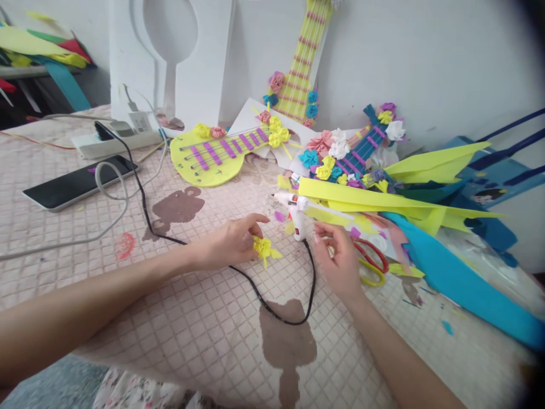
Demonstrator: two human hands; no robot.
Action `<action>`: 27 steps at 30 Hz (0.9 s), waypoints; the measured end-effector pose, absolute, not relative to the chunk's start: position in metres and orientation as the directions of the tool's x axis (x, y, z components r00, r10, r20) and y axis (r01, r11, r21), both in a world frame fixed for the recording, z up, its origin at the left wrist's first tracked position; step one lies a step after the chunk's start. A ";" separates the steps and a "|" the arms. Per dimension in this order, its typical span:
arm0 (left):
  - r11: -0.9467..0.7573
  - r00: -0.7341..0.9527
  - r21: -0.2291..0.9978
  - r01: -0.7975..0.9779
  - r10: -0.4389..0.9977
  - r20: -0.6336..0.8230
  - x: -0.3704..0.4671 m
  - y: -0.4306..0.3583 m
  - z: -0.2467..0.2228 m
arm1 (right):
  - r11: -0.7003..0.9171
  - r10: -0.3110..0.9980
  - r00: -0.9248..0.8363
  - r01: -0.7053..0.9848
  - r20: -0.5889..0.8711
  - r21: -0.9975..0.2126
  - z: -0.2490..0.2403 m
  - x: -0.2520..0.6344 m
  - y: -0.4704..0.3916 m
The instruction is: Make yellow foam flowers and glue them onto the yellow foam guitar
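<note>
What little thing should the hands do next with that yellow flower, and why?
Maybe the right hand should pick up the white glue gun by its handle. The hand is close beside it and seems to hold nothing, while the left hand already holds the yellow flower.

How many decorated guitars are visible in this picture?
3: a yellow guitar left of centre; a tall yellow guitar behind it, cut off by the top edge; a blue guitar further right, partly covered by flowers. Others could be hidden.
</note>
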State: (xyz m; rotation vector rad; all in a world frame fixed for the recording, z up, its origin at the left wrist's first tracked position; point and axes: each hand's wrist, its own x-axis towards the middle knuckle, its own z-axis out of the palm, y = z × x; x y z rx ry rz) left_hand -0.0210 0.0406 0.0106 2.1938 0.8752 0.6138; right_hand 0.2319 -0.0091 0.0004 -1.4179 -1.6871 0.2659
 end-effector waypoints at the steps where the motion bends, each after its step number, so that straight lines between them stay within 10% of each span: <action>1: -0.549 0.666 0.732 0.404 0.725 0.176 -0.020 0.039 0.011 | 0.329 0.872 0.054 0.673 0.487 -0.663 0.002 0.231 -0.016; 27: -0.887 0.864 0.369 0.276 0.398 0.310 -0.007 0.014 0.024 | 0.478 0.866 -0.178 0.570 0.467 -0.668 0.020 0.199 -0.035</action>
